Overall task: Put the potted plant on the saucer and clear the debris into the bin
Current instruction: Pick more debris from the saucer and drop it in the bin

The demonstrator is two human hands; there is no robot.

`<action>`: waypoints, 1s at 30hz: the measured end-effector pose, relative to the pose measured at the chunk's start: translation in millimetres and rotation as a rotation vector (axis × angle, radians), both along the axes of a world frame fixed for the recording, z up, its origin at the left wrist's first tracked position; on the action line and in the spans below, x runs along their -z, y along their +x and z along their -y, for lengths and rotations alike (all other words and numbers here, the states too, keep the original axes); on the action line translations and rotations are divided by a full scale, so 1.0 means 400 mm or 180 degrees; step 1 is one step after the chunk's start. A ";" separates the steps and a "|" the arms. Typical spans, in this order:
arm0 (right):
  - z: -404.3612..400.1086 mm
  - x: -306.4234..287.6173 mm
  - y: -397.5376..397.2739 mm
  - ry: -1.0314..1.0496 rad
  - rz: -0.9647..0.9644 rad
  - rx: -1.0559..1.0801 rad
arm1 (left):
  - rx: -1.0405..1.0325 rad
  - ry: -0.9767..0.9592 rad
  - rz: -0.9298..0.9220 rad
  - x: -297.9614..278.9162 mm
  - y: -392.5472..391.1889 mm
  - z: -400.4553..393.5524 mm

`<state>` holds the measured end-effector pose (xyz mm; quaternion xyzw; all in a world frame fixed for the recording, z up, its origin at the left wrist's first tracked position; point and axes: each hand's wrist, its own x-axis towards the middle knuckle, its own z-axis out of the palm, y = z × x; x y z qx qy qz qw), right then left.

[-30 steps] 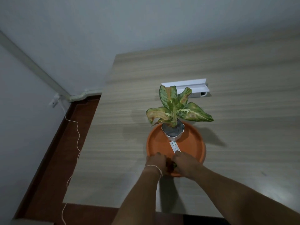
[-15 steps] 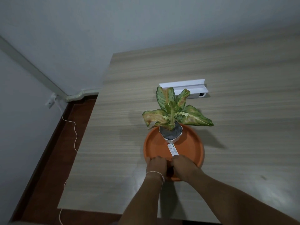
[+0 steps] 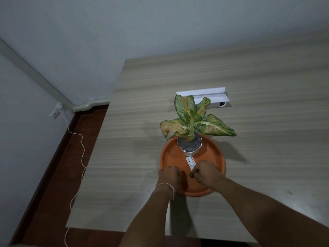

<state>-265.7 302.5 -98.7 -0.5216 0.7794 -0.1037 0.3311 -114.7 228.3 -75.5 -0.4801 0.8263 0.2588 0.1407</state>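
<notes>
A potted plant (image 3: 191,122) with green and orange mottled leaves stands in a white faceted pot (image 3: 189,147) toward the far side of an orange saucer (image 3: 211,157). A white label tag (image 3: 190,162) lies on the saucer in front of the pot. Both my hands rest over the saucer's near rim. My left hand (image 3: 170,177) is curled with its fingers down inside the saucer. My right hand (image 3: 206,172) pinches a small dark bit of debris (image 3: 191,174) between its fingertips. No bin is in view.
The saucer sits on a wooden table (image 3: 135,139) whose left edge drops to a dark red floor (image 3: 53,175). A white box (image 3: 204,97) lies behind the plant. A white cable (image 3: 81,152) hangs from a wall socket at the left.
The view has shifted a little. My hands have drawn slightly apart, and the dark bit of debris now shows at my right fingertips.
</notes>
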 end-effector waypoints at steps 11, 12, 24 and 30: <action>0.053 -0.084 0.125 -0.0461 0.0135 0.0192 | -0.1048 -0.0202 -0.0919 -0.029 0.242 0.032; 0.061 -0.093 0.148 -0.0514 0.0184 0.0138 | -0.1094 -0.0239 -0.0926 -0.034 0.273 0.030; 0.115 -0.171 0.622 -0.0768 0.0581 -0.0770 | -0.2227 -0.0531 -0.0725 -0.063 0.852 -0.126; 0.075 -0.158 0.925 -0.0708 0.0767 -0.1373 | -0.2888 -0.0626 -0.0705 -0.048 1.097 -0.276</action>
